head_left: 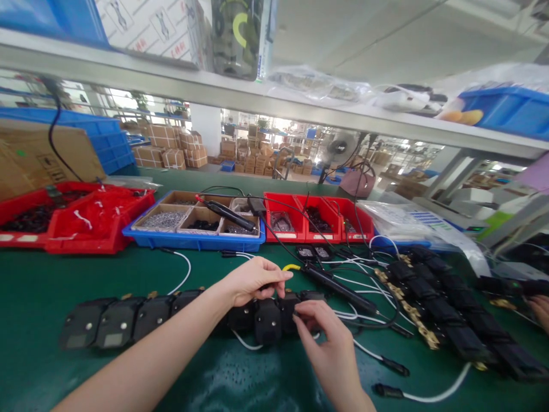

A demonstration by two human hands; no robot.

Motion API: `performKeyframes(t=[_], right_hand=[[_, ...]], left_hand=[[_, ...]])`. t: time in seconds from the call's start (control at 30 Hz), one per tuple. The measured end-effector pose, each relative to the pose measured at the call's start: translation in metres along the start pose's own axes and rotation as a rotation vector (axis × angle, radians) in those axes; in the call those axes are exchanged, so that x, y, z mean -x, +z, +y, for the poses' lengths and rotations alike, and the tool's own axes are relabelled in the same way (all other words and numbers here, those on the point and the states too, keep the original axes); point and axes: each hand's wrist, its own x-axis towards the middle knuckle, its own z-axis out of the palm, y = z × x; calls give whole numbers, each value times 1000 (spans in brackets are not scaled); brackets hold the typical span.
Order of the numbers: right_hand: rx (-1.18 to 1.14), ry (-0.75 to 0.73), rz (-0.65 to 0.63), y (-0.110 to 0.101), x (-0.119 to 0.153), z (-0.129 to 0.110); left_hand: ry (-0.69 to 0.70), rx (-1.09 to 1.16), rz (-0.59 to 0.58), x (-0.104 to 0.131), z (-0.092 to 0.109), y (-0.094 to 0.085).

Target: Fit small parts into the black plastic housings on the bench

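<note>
A row of black box-like units (pixel 114 323) with silver screws on their faces runs across the green bench. Over the right part of this row, my left hand (pixel 259 279) is closed, thumb against curled fingers; whatever it pinches is hidden. Lower and to the right, my right hand (pixel 328 337) has thumb and index finger pinched at the side of a black unit (pixel 289 309); something small and dark may be between the tips. Between my hands, one black unit (pixel 267 321) sits slightly forward of the others. A black electric screwdriver (pixel 338 286) lies just beyond my right hand.
Behind the row stand a blue divided tray (pixel 193 240) of small parts, with another screwdriver (pixel 227 214) across it, and red bins (pixel 92 223). White cables (pixel 369 349) with black plugs lie to the right, beside more stacked black units (pixel 446 309). A person's hand (pixel 538 309) shows at the right edge.
</note>
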Motion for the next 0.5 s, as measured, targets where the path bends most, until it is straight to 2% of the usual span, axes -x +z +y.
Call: performKeyframes(t=[0.1, 0.23, 0.3, 0.37, 0.43, 0.5], right_hand=[[50, -61, 11, 7, 0, 1], [110, -130, 5, 13, 5, 8], [137, -163, -7, 14, 9, 10], [162, -197, -20, 15, 12, 11], [186, -224, -51, 14, 14, 10], [203, -243, -98, 12, 16, 10]], left_hand=[[144, -227, 40, -2, -6, 3], [551, -933, 55, 4, -24, 5], [785, -1201, 178, 9, -38, 4], [966, -1345, 350, 14, -51, 5], [1033, -1423, 516, 17, -61, 8], [1012, -1460, 618, 20, -66, 11]])
